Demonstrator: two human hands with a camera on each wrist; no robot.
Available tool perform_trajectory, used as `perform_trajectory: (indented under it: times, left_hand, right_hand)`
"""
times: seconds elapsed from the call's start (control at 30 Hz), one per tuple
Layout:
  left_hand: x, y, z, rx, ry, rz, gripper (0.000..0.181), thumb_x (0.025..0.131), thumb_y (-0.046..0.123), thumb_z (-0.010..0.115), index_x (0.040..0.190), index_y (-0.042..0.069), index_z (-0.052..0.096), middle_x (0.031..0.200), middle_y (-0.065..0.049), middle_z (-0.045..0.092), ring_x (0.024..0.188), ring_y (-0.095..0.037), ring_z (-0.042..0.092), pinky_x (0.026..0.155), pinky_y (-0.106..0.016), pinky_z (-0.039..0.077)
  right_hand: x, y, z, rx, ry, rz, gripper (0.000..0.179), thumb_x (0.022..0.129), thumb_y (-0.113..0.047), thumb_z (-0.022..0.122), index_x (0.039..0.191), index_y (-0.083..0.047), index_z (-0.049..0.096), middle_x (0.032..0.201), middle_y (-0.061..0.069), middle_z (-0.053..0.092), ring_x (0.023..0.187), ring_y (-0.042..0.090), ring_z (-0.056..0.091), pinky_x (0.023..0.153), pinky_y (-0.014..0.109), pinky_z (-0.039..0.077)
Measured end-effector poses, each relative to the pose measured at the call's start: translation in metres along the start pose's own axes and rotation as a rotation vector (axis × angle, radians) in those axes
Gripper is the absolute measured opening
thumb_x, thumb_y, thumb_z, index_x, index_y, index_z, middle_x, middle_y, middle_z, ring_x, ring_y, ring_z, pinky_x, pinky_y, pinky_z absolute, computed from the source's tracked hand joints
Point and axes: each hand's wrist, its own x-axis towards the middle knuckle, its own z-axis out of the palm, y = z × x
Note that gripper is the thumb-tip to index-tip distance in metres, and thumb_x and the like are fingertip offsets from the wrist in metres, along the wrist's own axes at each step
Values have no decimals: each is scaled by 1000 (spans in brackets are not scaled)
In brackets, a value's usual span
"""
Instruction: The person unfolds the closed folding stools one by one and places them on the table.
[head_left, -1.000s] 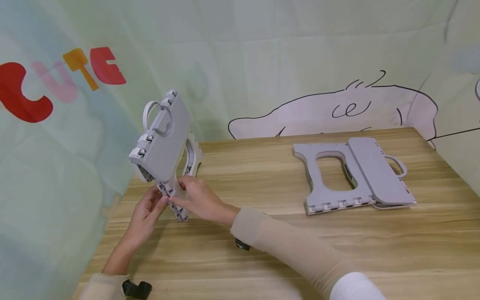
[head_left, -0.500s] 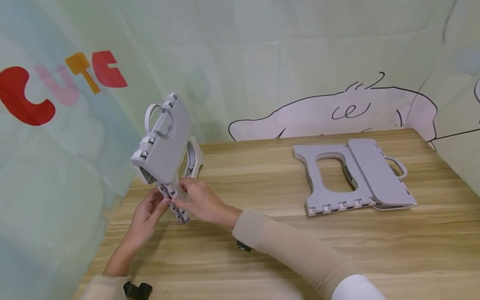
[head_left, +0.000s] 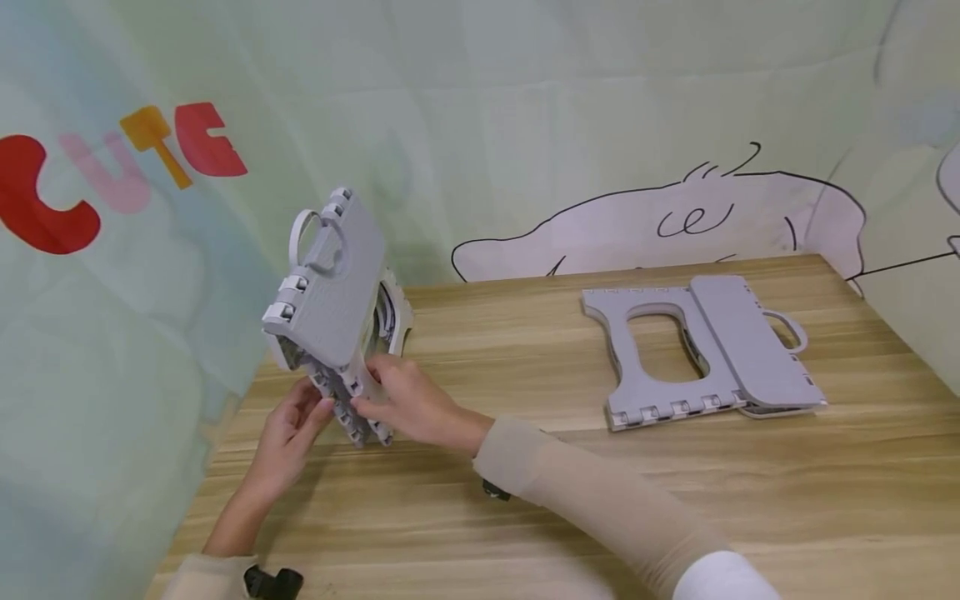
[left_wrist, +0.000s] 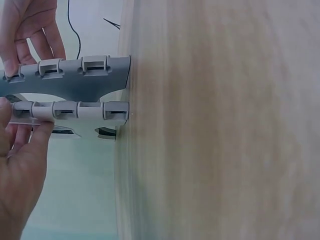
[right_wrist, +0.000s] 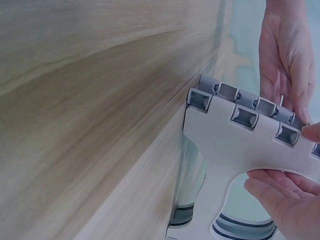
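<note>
A grey plastic folding stool [head_left: 341, 287] stands tilted at the table's left side, its seat halves folded down and two loop handles on top. Its two leg panels are slightly apart at the bottom, and a gap shows between their hinged edges in the left wrist view. My left hand [head_left: 285, 433] pinches the edge of the left leg panel [left_wrist: 65, 110]. Fingers through the cutout and thumb on the hinged edge, my right hand [head_left: 408, 396] grips the other leg panel [right_wrist: 230, 140]. A second grey folding stool [head_left: 675, 358] lies folded flat on the right, touched by neither hand.
Both stools are on a wood-grain table [head_left: 510, 375]. Close behind it hangs a pale printed backdrop [head_left: 510, 142], which also runs along the left side with coloured letters on it. Black wrist cameras sit at both sleeves.
The standing stool's leg panels have parted: my right hand has drawn its panel slightly rightward, while my left hand stays nearly in place. The flat stool has not moved.
</note>
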Motion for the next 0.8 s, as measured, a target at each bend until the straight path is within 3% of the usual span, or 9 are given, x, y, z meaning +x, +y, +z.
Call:
perform_trajectory:
  times: [0.53,0.8]
  left_hand:
    - [-2,-3,0,14,-2,-5,32,102,-5,48,133,-15,46,118,21,60,108,3,59,90,-13,50]
    - [-1,-1,0,29,-3,-7,32,103,-4,48,133,-14,46,117,22,59,108,3,58,89,-12,49]
  right_hand:
    - [-6,0,-7,31,-16,51,32,94,-18,71,117,0,60,102,5,64,89,14,63,67,9,49]
    - [-8,1,-11,35,-21,61,34,94,-19,72,119,0,60,104,6,65,88,7,59,71,9,49]
